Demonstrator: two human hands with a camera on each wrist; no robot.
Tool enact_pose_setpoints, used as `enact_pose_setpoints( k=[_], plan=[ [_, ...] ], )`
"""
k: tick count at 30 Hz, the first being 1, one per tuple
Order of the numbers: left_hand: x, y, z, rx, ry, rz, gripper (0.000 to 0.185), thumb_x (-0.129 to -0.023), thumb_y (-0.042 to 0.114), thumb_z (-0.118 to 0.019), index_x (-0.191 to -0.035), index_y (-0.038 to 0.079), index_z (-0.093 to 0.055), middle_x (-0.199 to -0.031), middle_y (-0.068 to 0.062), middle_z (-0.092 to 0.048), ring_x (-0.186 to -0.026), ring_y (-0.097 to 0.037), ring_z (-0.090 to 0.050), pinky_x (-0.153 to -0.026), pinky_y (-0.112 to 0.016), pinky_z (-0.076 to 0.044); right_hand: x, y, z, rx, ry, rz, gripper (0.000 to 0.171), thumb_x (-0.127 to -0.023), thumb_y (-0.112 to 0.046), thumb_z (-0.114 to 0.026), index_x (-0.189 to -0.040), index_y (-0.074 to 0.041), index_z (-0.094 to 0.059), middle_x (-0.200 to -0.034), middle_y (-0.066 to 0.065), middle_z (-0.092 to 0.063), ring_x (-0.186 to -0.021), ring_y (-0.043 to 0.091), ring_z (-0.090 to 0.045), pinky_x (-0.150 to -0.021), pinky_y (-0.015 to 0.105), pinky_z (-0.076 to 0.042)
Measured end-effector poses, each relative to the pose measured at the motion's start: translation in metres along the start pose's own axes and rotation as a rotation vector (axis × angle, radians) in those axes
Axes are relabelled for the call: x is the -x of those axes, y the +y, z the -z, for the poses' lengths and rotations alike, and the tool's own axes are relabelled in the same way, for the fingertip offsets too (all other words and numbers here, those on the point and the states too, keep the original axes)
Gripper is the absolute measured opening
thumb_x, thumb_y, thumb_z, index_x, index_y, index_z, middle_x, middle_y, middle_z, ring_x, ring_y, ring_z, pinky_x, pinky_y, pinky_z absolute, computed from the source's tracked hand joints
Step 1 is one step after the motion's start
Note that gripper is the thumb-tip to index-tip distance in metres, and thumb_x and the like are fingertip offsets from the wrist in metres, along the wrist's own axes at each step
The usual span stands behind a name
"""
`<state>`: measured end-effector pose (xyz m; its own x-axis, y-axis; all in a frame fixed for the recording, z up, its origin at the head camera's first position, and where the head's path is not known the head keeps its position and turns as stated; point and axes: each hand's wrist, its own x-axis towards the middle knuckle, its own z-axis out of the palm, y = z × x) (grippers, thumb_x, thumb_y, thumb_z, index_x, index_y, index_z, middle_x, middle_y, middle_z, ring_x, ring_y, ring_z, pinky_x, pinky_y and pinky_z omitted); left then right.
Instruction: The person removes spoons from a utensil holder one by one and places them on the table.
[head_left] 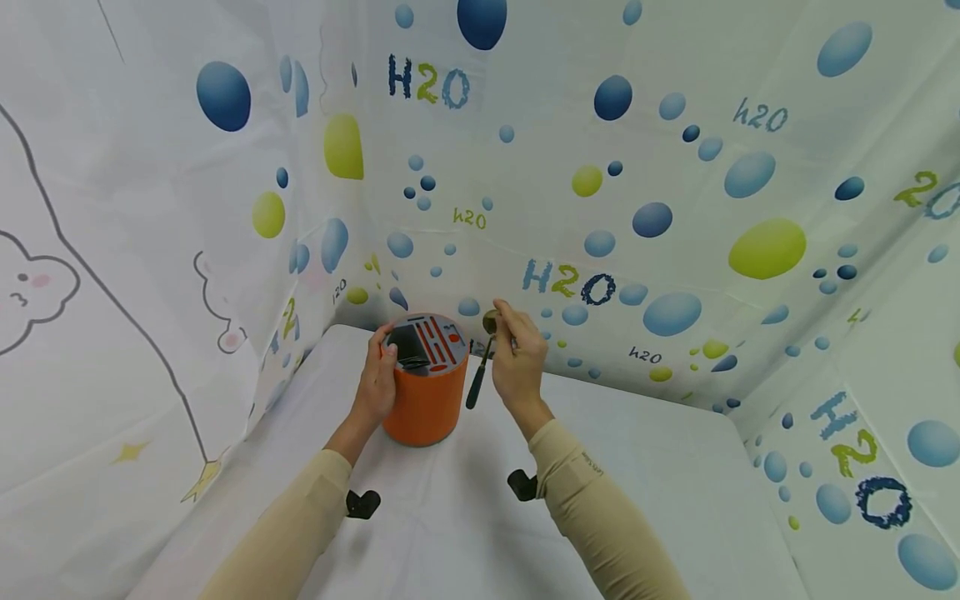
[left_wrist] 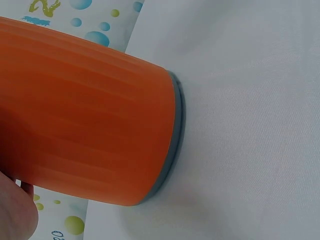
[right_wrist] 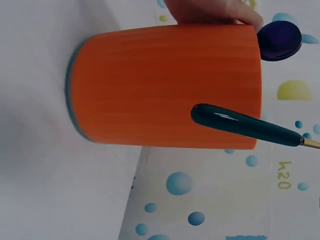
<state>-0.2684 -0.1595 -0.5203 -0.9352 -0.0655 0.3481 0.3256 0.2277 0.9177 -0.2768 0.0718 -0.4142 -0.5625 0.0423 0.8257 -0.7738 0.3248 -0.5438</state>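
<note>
An orange ribbed cylinder holder (head_left: 424,400) with a grey slotted lid (head_left: 429,343) stands on the white table (head_left: 637,467). My left hand (head_left: 377,379) grips its left side near the top; a bit of that hand (left_wrist: 15,210) shows beside the orange wall (left_wrist: 90,115). Just right of the holder, my right hand (head_left: 517,358) pinches a spoon (head_left: 480,371) with a dark handle and gold bowl, handle end pointing down. In the right wrist view the dark handle (right_wrist: 245,125) crosses in front of the holder (right_wrist: 165,85), with fingers of my left hand (right_wrist: 215,10) at its rim.
Cloth walls printed with bubbles and "H2O" (head_left: 570,283) close in the table at the back, left and right. Two black wrist camera mounts (head_left: 363,502) (head_left: 522,483) sit under my sleeves. Bare white tabletop lies in front of and right of the holder.
</note>
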Motion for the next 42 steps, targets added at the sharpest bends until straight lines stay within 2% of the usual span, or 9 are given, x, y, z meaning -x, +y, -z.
enact_pose_setpoints(
  k=[10,14,18,22,27,31,34,37,42],
  plan=[
    [0.000,-0.001,0.000,-0.008,0.011,0.000,0.050,-0.115,0.035,-0.022,-0.163,0.023,-0.018,-0.163,-0.016,-0.034,-0.149,-0.035,-0.034,-0.126,-0.061,-0.019,0.019,0.014,0.000,0.030,-0.105,-0.196,0.027,-0.104,-0.003,-0.059,-0.127,-0.001,-0.073,-0.109,0.016,-0.076,-0.082,0.023,-0.062,-0.072,0.018,-0.050],
    [0.001,0.002,0.000,-0.014,0.007,0.005,0.050,-0.115,0.037,-0.022,-0.163,0.025,-0.018,-0.163,-0.015,-0.034,-0.149,-0.035,-0.034,-0.126,-0.061,-0.019,0.028,0.020,-0.001,0.038,-0.147,-0.318,0.027,-0.103,-0.001,-0.059,-0.127,0.000,-0.073,-0.117,0.018,-0.076,-0.092,0.025,-0.070,-0.079,0.019,-0.055],
    [0.001,0.003,0.000,-0.017,0.004,0.005,0.050,-0.115,0.036,-0.022,-0.163,0.025,-0.018,-0.163,-0.016,-0.034,-0.149,-0.035,-0.033,-0.126,-0.062,-0.018,0.034,0.026,-0.002,0.043,-0.163,-0.372,0.027,-0.102,0.000,-0.060,-0.126,0.000,-0.073,-0.121,0.018,-0.075,-0.103,0.029,-0.073,-0.084,0.027,-0.060],
    [0.000,0.001,0.001,-0.020,0.004,0.003,0.050,-0.115,0.035,-0.023,-0.164,0.025,-0.017,-0.164,-0.016,-0.033,-0.150,-0.035,-0.033,-0.126,-0.063,-0.018,0.041,0.030,-0.004,0.053,-0.177,-0.396,0.027,-0.102,0.001,-0.060,-0.125,0.000,-0.074,-0.119,0.019,-0.075,-0.101,0.029,-0.074,-0.082,0.031,-0.062],
    [-0.001,0.000,0.000,-0.012,-0.001,0.004,0.051,-0.115,0.031,-0.022,-0.165,0.022,-0.015,-0.164,-0.019,-0.031,-0.150,-0.039,-0.031,-0.126,-0.064,-0.016,0.051,0.034,-0.006,0.067,-0.190,-0.446,0.025,-0.101,0.000,-0.061,-0.122,-0.001,-0.075,-0.116,0.017,-0.077,-0.094,0.025,-0.073,-0.076,0.025,-0.060],
    [0.004,0.020,0.002,-0.019,-0.017,0.011,0.052,-0.114,0.024,-0.022,-0.164,0.011,-0.015,-0.164,-0.024,-0.030,-0.150,-0.042,-0.030,-0.125,-0.066,-0.016,0.059,0.036,-0.007,0.075,-0.194,-0.496,0.025,-0.101,-0.001,-0.062,-0.121,-0.004,-0.077,-0.109,0.016,-0.078,-0.082,0.019,-0.069,-0.066,0.019,-0.056],
    [0.004,0.019,0.002,-0.018,-0.014,-0.001,0.052,-0.115,0.026,-0.022,-0.164,0.013,-0.016,-0.163,-0.022,-0.031,-0.149,-0.041,-0.031,-0.125,-0.067,-0.017,0.067,0.040,-0.006,0.074,-0.207,-0.536,0.025,-0.101,-0.001,-0.062,-0.121,-0.004,-0.077,-0.109,0.017,-0.078,-0.078,0.019,-0.068,-0.063,0.018,-0.054],
    [0.000,-0.001,-0.001,-0.020,0.001,-0.007,0.051,-0.115,0.033,-0.022,-0.164,0.023,-0.017,-0.164,-0.017,-0.032,-0.149,-0.037,-0.032,-0.126,-0.064,-0.017,0.076,0.045,-0.004,0.053,-0.228,-0.599,0.026,-0.102,-0.002,-0.060,-0.124,-0.002,-0.075,-0.113,0.018,-0.077,-0.080,0.020,-0.070,-0.063,0.019,-0.056],
    [0.000,0.001,-0.001,-0.027,0.008,0.009,0.050,-0.114,0.039,-0.022,-0.163,0.027,-0.018,-0.163,-0.015,-0.034,-0.149,-0.036,-0.033,-0.126,-0.064,-0.018,0.093,0.054,-0.002,0.026,-0.268,-0.692,0.027,-0.103,-0.002,-0.059,-0.125,-0.002,-0.074,-0.117,0.019,-0.076,-0.084,0.019,-0.071,-0.066,0.022,-0.059]
  ],
)
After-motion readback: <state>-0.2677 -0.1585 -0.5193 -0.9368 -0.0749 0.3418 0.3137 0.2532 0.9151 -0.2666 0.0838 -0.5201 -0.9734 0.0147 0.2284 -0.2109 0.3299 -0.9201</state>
